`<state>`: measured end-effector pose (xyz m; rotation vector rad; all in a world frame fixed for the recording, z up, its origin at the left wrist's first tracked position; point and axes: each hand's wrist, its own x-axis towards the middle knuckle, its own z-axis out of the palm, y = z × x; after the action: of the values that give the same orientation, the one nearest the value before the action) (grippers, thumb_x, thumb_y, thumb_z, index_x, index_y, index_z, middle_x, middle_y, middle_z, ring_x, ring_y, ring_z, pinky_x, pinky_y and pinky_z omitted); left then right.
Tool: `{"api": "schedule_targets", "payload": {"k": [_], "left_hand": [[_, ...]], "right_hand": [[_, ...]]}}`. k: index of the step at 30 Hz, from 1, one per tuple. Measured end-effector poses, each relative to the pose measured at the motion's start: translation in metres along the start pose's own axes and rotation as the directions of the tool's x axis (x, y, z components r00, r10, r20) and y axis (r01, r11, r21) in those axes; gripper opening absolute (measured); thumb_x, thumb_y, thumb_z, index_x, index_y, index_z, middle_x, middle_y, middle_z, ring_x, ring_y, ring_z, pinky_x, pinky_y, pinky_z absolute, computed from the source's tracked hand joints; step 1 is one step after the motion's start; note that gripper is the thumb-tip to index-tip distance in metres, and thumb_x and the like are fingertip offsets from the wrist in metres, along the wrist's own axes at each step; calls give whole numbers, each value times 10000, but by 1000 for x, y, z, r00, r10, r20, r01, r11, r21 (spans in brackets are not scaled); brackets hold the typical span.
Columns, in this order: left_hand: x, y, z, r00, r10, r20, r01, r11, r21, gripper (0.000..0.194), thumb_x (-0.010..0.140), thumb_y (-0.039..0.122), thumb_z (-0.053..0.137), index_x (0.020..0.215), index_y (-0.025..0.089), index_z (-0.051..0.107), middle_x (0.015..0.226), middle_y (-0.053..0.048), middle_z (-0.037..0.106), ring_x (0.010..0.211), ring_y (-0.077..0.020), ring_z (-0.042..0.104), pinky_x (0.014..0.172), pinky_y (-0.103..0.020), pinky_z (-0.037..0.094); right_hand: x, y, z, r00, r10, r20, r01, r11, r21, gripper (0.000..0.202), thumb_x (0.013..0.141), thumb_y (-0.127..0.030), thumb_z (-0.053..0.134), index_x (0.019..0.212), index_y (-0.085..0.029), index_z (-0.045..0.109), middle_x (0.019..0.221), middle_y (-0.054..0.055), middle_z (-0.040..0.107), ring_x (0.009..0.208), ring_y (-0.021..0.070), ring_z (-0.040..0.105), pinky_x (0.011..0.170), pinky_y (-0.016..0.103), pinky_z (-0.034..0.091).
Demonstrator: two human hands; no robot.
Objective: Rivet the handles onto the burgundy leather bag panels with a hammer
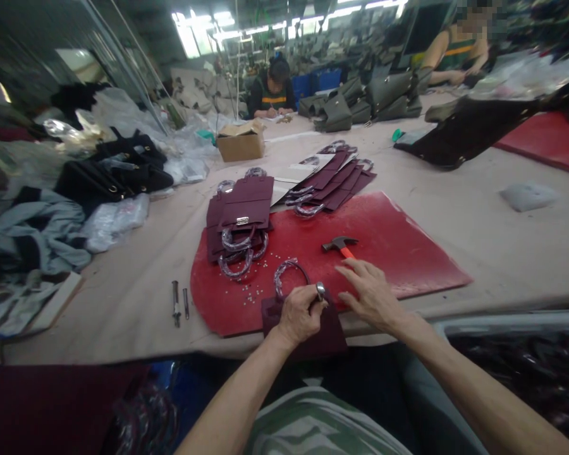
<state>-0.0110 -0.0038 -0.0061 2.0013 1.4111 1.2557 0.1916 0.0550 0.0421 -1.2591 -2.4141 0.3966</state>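
Observation:
My left hand [301,316] is closed round a metal punch [320,289], whose shiny round top shows above the fingers. Below that hand lies a maroon bag panel [325,338] with a plastic-wrapped handle [284,272] at its far edge. My right hand [372,294] has its fingers stretched out and apart, close to the orange grip of a claw hammer [340,244]. Whether its fingertips touch the grip, I cannot tell. Hammer and panel rest on a red board [398,234], the panel reaching past its near edge. Small metal bits [253,294] are scattered left of the panel.
Maroon bag pieces are stacked [246,196] on the board's left, with more [336,180] behind. Two metal rods [176,303] lie left of the board. A cardboard box [240,142] stands farther back. Two people [271,95] sit across the table.

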Motion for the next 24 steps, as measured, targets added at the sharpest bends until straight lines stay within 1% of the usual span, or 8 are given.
{"api": "schedule_targets", "payload": {"k": [2,5,9,12,14,16,19,24], "left_hand": [[-1,-2,0,1000,-2,-8,2,1000,-4,170,857,169,597,1011,221,647,1014,-69,730,969,-224,678,910,-369,538],[-3,-3,0,999,-24,-28,22,998,-60,182,867,168,582,1031,211,646,1043,-78,734,991,-223,680,934,-379,534],[1,-1,-1,990,-144,-14,138,972,-192,161,864,192,585,1005,201,663,1048,-71,742,993,-212,689,931,-365,541],[7,3,-18,946,-316,-66,282,909,-306,153,889,257,567,972,184,672,982,-65,749,919,-191,700,872,-325,554],[8,4,-43,888,-432,-160,368,874,-318,212,912,330,553,971,167,675,956,-70,749,888,-191,701,839,-313,554],[3,1,-76,830,-503,-240,463,862,-206,270,905,396,559,955,161,681,911,-68,746,846,-197,695,791,-302,541],[-16,-12,-128,798,-534,-280,590,787,181,258,873,419,567,822,186,664,754,-38,706,729,-201,653,688,-285,482],[-47,-38,-174,705,-643,-300,626,365,689,284,887,426,521,709,214,582,719,-78,679,720,-263,643,640,-320,409]], "right_hand": [[-1,-8,14,989,-124,83,118,990,77,468,829,-238,611,1296,-217,598,1375,140,542,1270,320,460,1062,511,351],[-5,-10,33,975,-142,169,115,980,160,507,800,-198,645,1305,-227,607,1362,121,566,1265,306,472,1072,509,347],[-11,-7,44,975,-170,146,151,980,131,654,773,-217,735,1399,-243,546,1416,109,535,1302,314,432,1091,514,326],[-14,-11,46,988,-120,102,111,990,92,629,775,-218,761,1375,-226,571,1408,113,543,1293,315,437,1093,518,320],[-14,-15,45,988,-114,104,104,990,95,606,783,-222,764,1362,-226,584,1417,109,539,1300,314,431,1099,521,311],[-13,-18,44,990,-103,101,93,990,106,566,800,-226,752,1345,-233,599,1413,101,545,1299,313,432,1097,522,305],[-10,-21,45,994,-77,75,68,990,121,477,825,-234,726,1294,-250,638,1365,89,580,1245,305,468,1065,508,325],[-6,-25,51,999,-47,13,45,993,106,399,823,-244,725,1218,-254,673,1309,80,607,1184,306,488,1024,502,330]]}}
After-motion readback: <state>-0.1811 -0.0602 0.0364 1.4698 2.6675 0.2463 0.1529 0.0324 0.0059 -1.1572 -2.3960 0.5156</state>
